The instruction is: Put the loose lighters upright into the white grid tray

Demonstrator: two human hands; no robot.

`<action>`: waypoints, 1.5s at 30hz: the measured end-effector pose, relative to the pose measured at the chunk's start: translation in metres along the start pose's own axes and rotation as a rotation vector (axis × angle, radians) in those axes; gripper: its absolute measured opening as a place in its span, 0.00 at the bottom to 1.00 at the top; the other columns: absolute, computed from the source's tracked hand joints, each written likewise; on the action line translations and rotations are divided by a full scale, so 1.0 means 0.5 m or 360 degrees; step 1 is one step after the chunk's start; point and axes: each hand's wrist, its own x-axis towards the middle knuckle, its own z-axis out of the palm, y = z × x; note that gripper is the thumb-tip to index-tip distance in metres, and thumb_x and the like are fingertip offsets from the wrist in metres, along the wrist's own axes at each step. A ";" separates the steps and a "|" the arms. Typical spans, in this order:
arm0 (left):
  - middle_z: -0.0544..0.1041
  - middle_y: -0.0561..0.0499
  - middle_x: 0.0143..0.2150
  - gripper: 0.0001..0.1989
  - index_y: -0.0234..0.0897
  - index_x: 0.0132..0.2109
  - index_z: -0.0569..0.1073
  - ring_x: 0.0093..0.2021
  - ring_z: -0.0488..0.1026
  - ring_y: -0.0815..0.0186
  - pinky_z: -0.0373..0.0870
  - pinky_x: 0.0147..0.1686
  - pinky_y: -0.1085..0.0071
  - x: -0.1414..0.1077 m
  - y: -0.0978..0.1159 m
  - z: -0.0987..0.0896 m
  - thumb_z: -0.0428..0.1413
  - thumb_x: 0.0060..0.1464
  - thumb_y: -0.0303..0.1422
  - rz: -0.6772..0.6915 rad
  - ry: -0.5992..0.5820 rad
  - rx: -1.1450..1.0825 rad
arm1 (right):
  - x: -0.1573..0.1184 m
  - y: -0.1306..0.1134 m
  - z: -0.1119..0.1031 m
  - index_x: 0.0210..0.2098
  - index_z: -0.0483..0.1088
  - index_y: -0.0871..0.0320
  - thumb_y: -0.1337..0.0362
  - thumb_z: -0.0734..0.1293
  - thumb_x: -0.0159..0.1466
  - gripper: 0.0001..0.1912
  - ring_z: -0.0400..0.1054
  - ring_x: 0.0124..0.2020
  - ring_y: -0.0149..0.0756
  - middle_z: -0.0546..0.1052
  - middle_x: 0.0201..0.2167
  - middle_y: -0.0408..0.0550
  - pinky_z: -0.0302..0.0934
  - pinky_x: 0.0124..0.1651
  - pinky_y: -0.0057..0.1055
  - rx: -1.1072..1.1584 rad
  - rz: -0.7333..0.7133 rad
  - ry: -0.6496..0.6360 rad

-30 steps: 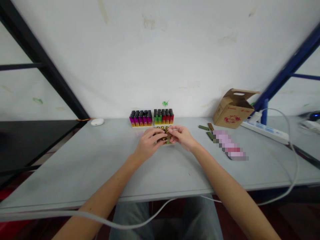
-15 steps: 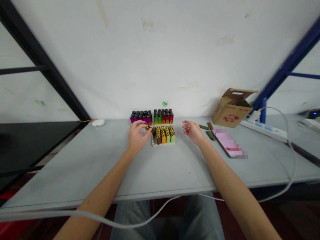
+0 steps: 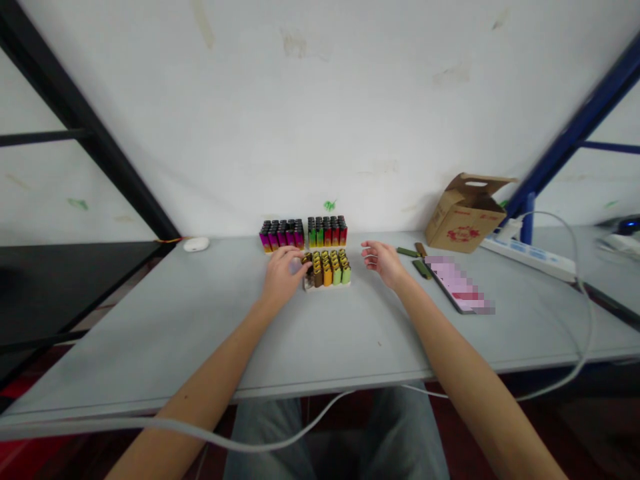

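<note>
Shifted rightward, left hand [image 3: 284, 275] touches the front lighters [image 3: 326, 269], well apart from the open right hand [image 3: 383, 262].

Two blocks of upright lighters [image 3: 281, 237] stand side by side at the back of the worktop [image 3: 150, 347], with a third block of lighters [image 3: 327, 270] just before the right one. The left hand [image 3: 284, 275] touches that front block's left end; the right hand [image 3: 383, 262] lies to its right, apart. Further right lie loose sticks [image 3: 423, 269], then a pixelated phone [image 3: 457, 285] before a cardboard box [image 3: 465, 213], with a power strip [image 3: 527, 259] beyond. A small oval object [image 3: 196, 245] sits at the back left
</note>
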 end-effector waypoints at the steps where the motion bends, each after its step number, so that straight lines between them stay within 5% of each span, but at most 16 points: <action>1: 0.74 0.48 0.41 0.05 0.37 0.37 0.75 0.44 0.71 0.59 0.68 0.49 0.60 -0.001 0.001 0.001 0.60 0.52 0.32 0.0005 0.0015 0.0002 | 0.000 0.000 0.000 0.33 0.70 0.60 0.63 0.63 0.57 0.07 0.61 0.17 0.24 0.70 0.21 0.41 0.53 0.20 0.22 -0.0003 -0.0001 0.0000; 15: 0.74 0.48 0.42 0.03 0.37 0.34 0.74 0.44 0.71 0.59 0.68 0.49 0.59 0.007 -0.001 -0.001 0.60 0.51 0.30 0.0043 -0.0003 0.0057 | -0.003 0.003 0.004 0.32 0.70 0.59 0.63 0.63 0.54 0.08 0.61 0.18 0.24 0.71 0.22 0.41 0.52 0.21 0.23 -0.0082 -0.0015 0.0011; 34: 0.72 0.46 0.46 0.14 0.38 0.49 0.73 0.48 0.70 0.59 0.67 0.52 0.60 -0.001 0.006 -0.003 0.57 0.55 0.31 0.0046 -0.0052 0.0047 | 0.009 0.007 -0.005 0.34 0.70 0.59 0.60 0.62 0.54 0.11 0.62 0.20 0.26 0.72 0.24 0.43 0.54 0.23 0.24 -0.0185 -0.0105 0.0023; 37: 0.71 0.44 0.48 0.18 0.37 0.52 0.70 0.50 0.69 0.57 0.66 0.53 0.60 -0.002 0.003 -0.001 0.57 0.54 0.31 -0.0016 -0.0093 0.0089 | 0.022 0.017 -0.022 0.33 0.71 0.59 0.59 0.59 0.57 0.13 0.67 0.27 0.34 0.75 0.28 0.49 0.60 0.31 0.29 -0.0629 -0.0357 0.0256; 40: 0.71 0.45 0.47 0.16 0.37 0.51 0.71 0.50 0.69 0.57 0.66 0.53 0.58 -0.005 -0.004 0.004 0.57 0.54 0.32 -0.0033 -0.0150 0.0091 | 0.032 0.034 -0.042 0.36 0.73 0.61 0.60 0.59 0.59 0.15 0.67 0.45 0.45 0.76 0.39 0.58 0.59 0.48 0.38 -0.1422 -0.0664 0.0606; 45: 0.72 0.44 0.46 0.13 0.36 0.48 0.73 0.48 0.70 0.56 0.67 0.52 0.58 -0.007 -0.010 0.008 0.55 0.55 0.32 -0.0007 -0.0201 0.0081 | 0.033 0.060 -0.070 0.56 0.64 0.67 0.59 0.61 0.59 0.27 0.55 0.60 0.57 0.63 0.58 0.68 0.48 0.58 0.48 -0.2174 -0.0517 0.0766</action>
